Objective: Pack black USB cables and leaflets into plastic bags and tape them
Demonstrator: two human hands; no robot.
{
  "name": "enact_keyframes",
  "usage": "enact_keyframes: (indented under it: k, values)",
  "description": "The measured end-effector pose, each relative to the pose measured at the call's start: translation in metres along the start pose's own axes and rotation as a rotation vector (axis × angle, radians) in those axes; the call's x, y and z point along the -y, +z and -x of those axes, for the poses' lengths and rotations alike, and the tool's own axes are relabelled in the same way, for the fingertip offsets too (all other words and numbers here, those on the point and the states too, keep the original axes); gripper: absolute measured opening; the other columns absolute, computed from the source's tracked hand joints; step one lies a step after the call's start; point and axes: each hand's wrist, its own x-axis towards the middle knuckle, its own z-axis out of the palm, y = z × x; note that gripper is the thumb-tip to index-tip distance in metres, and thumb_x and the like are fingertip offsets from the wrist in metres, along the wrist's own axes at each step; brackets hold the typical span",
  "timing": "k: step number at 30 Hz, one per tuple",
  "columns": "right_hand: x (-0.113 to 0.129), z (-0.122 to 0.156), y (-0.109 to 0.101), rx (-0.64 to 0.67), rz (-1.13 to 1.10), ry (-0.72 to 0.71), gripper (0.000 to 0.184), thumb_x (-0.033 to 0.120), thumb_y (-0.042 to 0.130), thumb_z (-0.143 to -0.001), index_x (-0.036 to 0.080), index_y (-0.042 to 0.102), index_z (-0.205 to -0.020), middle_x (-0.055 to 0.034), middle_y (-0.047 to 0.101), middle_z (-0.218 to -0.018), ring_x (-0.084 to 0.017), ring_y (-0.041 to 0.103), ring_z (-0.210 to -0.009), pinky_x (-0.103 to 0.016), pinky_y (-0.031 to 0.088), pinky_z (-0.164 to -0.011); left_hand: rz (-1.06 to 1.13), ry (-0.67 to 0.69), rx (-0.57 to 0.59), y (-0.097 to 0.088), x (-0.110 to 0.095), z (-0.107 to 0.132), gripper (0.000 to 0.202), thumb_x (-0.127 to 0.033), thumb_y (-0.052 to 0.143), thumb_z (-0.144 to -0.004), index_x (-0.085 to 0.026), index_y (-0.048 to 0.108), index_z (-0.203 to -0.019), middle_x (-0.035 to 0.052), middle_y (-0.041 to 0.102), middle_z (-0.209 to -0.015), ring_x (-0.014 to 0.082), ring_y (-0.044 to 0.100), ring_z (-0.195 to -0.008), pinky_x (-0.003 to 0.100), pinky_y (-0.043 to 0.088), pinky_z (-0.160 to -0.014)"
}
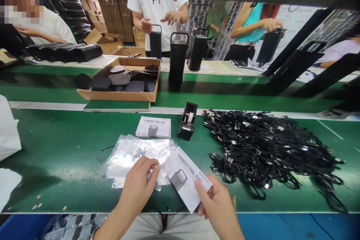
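My right hand grips a white printed manual by its lower right corner, thumb on top; the cover reads "THUNDER TRAIL PRO" and pictures a speaker. My left hand is closed in a pinch at the right side of a stack of clear plastic bags; its fingertips seem to have hold of a bag's edge. The manual's left edge overlaps the bags. Just behind them lies a stack of the same manuals. A small black tape dispenser stands to its right.
A heap of coiled black cables covers the green bench on the right. An open cardboard box of dark oval pieces stands behind. Across the line, co-workers handle black speakers. White sheeting hangs in at left.
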Motion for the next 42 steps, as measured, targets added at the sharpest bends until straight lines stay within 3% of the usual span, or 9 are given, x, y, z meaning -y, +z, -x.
enact_keyframes:
  k: [6,12,17,23,29,34,36,38,42]
  values:
    - [0.011,-0.001,-0.004,-0.011,-0.045,0.019,0.035,0.047,0.05,-0.072,0.013,0.046,-0.074,0.0054,0.04,-0.039,-0.004,0.035,-0.033,-0.013,0.024,-0.034,-0.026,0.038,-0.005,0.003,0.002,0.001,0.017,-0.029,0.041,-0.086,-0.019,0.055,-0.082,0.0021,0.053,-0.079,0.0147,0.051,-0.071,0.027,0.042,-0.064]
    - [0.001,-0.01,-0.008,0.268,0.027,0.089,0.032,0.044,0.05,-0.073,0.013,0.043,-0.07,0.0063,0.04,-0.04,-0.004,0.036,-0.031,-0.012,0.022,-0.03,-0.031,0.049,-0.004,0.004,0.003,0.003,0.018,-0.03,0.041,-0.087,-0.02,0.056,-0.085,0.0017,0.054,-0.082,0.0152,0.051,-0.076,0.028,0.042,-0.068]
    - [-0.001,-0.021,-0.012,0.354,0.021,0.047,0.035,0.043,0.052,-0.075,0.009,0.048,-0.083,0.0029,0.05,-0.047,-0.004,0.038,-0.033,-0.013,0.026,-0.033,-0.069,0.099,-0.008,0.007,0.007,0.003,0.018,-0.034,0.049,-0.082,-0.018,0.057,-0.085,0.0033,0.053,-0.082,0.0168,0.052,-0.078,0.029,0.044,-0.069]
    - [0.01,-0.02,-0.023,0.483,-0.119,0.064,0.036,0.045,0.053,-0.076,0.009,0.05,-0.079,-0.003,0.059,-0.055,-0.006,0.05,-0.045,-0.015,0.039,-0.048,-0.083,0.078,0.072,0.001,0.002,-0.003,0.023,-0.028,0.038,-0.087,-0.019,0.058,-0.079,0.0037,0.052,-0.08,0.016,0.053,-0.074,0.03,0.044,-0.067]
    - [0.021,-0.037,0.014,0.374,-0.174,0.036,0.03,0.038,0.06,-0.07,0.012,0.047,-0.076,-0.0019,0.059,-0.055,-0.009,0.053,-0.045,-0.017,0.042,-0.045,0.093,0.057,0.116,-0.009,-0.014,-0.006,0.02,-0.033,0.039,-0.087,-0.02,0.053,-0.08,0.0022,0.051,-0.08,0.0132,0.052,-0.07,0.024,0.043,-0.062]
    - [0.039,-0.057,0.054,0.285,0.187,-0.298,0.006,0.011,0.05,-0.067,0.012,0.052,-0.061,0.0011,0.055,-0.057,-0.008,0.05,-0.05,-0.018,0.036,-0.047,0.11,0.153,0.067,-0.006,-0.016,-0.014,0.019,-0.033,0.039,-0.087,-0.021,0.053,-0.083,0.0018,0.051,-0.083,0.014,0.051,-0.077,0.025,0.042,-0.069]
    - [0.047,-0.057,0.043,0.214,0.312,-0.451,0.01,0.011,0.051,-0.071,0.014,0.058,-0.064,-0.0006,0.058,-0.065,-0.012,0.055,-0.066,-0.02,0.039,-0.061,0.073,0.156,0.035,-0.002,-0.011,-0.018,0.02,-0.035,0.039,-0.087,-0.02,0.052,-0.082,0.002,0.051,-0.084,0.0148,0.051,-0.08,0.026,0.042,-0.071]
    - [0.053,-0.05,0.013,0.027,0.556,-0.587,0.017,0.019,0.046,-0.081,0.019,0.063,-0.081,-0.0018,0.061,-0.082,-0.014,0.056,-0.08,-0.023,0.039,-0.071,0.031,0.136,0.047,0.002,-0.005,-0.02,0.022,-0.037,0.04,-0.086,-0.02,0.053,-0.08,0.0021,0.052,-0.083,0.0153,0.051,-0.078,0.027,0.042,-0.068]
    - [0.041,-0.032,-0.064,-0.427,1.008,-0.458,0.023,0.04,0.053,-0.079,0.019,0.058,-0.085,-0.0038,0.054,-0.085,-0.014,0.055,-0.064,-0.024,0.036,-0.052,-0.031,0.15,0.09,0.008,0.002,-0.02,0.023,-0.038,0.041,-0.085,-0.02,0.055,-0.077,0.0031,0.053,-0.079,0.0175,0.051,-0.077,0.029,0.042,-0.067]
